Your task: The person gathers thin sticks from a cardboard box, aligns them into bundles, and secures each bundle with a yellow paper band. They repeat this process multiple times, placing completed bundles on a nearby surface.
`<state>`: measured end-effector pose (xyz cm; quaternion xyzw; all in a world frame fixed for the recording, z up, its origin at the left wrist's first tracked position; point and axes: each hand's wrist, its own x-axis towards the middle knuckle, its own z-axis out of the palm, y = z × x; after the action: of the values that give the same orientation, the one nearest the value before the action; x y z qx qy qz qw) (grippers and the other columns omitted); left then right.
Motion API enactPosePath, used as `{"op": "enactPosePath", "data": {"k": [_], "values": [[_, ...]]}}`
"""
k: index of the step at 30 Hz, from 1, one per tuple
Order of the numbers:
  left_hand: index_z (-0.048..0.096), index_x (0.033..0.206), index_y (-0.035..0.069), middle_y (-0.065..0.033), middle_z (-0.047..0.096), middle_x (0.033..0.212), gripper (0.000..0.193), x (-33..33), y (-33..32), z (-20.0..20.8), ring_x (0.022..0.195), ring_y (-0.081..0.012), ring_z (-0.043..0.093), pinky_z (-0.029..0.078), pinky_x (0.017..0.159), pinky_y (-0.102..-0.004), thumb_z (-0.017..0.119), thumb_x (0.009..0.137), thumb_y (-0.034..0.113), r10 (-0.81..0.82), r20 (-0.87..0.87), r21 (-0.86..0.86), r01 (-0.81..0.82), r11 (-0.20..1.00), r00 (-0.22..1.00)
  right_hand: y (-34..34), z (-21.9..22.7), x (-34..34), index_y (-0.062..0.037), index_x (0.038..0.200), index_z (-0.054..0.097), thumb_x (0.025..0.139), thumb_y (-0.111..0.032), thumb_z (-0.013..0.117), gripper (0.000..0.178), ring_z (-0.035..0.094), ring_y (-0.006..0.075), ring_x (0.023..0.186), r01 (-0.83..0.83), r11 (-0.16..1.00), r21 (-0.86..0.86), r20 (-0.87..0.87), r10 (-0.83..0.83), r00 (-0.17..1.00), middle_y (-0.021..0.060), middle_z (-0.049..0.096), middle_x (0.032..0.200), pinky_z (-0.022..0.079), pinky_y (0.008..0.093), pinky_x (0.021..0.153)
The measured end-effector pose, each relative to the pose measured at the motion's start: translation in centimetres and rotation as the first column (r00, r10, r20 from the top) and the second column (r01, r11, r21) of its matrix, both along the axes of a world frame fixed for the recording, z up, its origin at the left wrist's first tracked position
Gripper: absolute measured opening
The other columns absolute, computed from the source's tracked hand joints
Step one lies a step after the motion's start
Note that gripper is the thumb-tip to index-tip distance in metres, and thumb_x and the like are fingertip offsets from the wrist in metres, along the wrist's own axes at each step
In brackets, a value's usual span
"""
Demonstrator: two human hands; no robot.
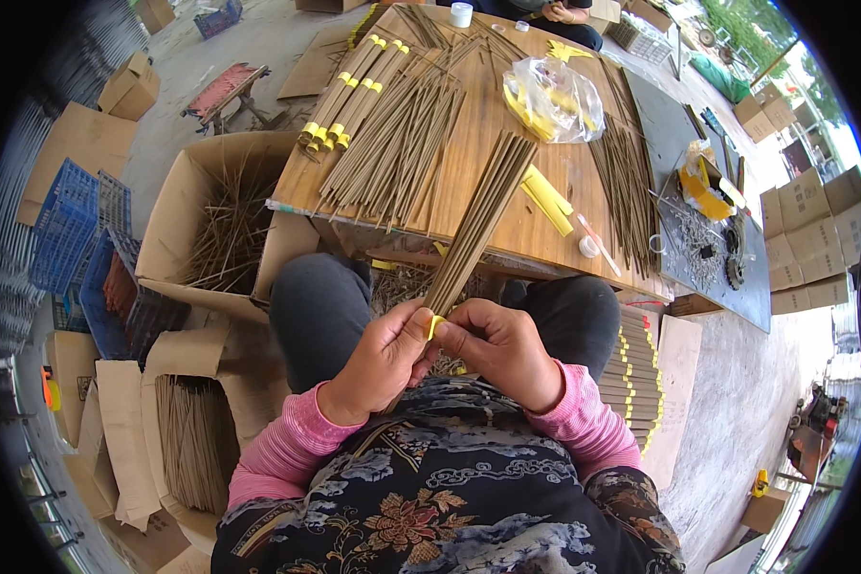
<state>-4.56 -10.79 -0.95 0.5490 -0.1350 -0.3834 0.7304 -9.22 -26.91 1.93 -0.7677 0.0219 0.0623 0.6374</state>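
A bundle of thin brown sticks [488, 196], resembling incense, slants up from my lap past the near edge of the wooden table [478, 91]. My left hand [378, 359] is wrapped round its lower part. A yellow paper strip [435, 326] goes round the bundle beside my left thumb. The fingers of my right hand [505, 346] pinch this strip; their tips are partly hidden. Flat yellow strips [548, 201] lie on the table just right of the bundle's upper end. Near them are a small white tape roll [588, 247] and a thin pale stick [598, 243].
Loose sticks [397, 143] and yellow-banded bundles [359, 91] cover the table's left side. A clear plastic bag [555, 100] sits further back. Cardboard boxes of sticks [187, 287] stand at my left. More banded bundles [631, 378] lie at my right. Another person's hand [557, 11] shows across the table.
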Motion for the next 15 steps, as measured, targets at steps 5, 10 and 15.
{"op": "enactPosePath", "data": {"k": [5, 10, 15], "values": [[0.043, 0.119, 0.001, 0.0011, 0.045, 0.066, 0.035, -0.4, 0.0, 0.0, 0.051, -0.0034, 0.039, 0.032, 0.043, -0.0160, 0.035, 0.096, 0.026, 0.014, 0.019, -0.022, -0.014, 1.000, 1.000, 0.2, 0.4, -0.2, 0.0056, 0.083, 0.056, 0.086, -0.010, 0.056, 0.016, 0.057, 0.0075, 0.068, -0.018, 0.998, 0.065, 0.039, 0.016, 0.999, 0.0060, 0.060, 0.069, 0.046, 0.0241, 0.057], [0.041, 0.123, 0.002, 0.0010, 0.044, 0.067, 0.037, -0.4, 0.0, 0.0, 0.052, -0.0037, 0.039, 0.032, 0.044, -0.0160, 0.032, 0.097, 0.027, -0.009, 0.057, -0.032, 0.010, 0.999, 0.998, 0.5, -0.6, -0.3, 0.0053, 0.082, 0.056, 0.086, -0.011, 0.058, 0.017, 0.056, 0.0077, 0.064, 0.027, 0.980, 0.198, 0.020, -0.031, 0.999, 0.0069, 0.060, 0.067, 0.046, 0.0245, 0.055], [0.040, 0.124, 0.002, 0.0011, 0.043, 0.068, 0.040, -0.8, -0.2, 0.1, 0.052, -0.0038, 0.037, 0.031, 0.045, -0.0160, 0.028, 0.097, 0.029, 0.010, 0.061, -0.054, -0.007, 0.999, 0.998, 0.4, -1.3, -0.5, 0.0031, 0.078, 0.058, 0.083, -0.019, 0.062, 0.022, 0.049, 0.0079, 0.054, 0.084, 0.996, -0.016, 0.052, -0.083, 0.995, 0.0086, 0.056, 0.060, 0.043, 0.0259, 0.051]]}}
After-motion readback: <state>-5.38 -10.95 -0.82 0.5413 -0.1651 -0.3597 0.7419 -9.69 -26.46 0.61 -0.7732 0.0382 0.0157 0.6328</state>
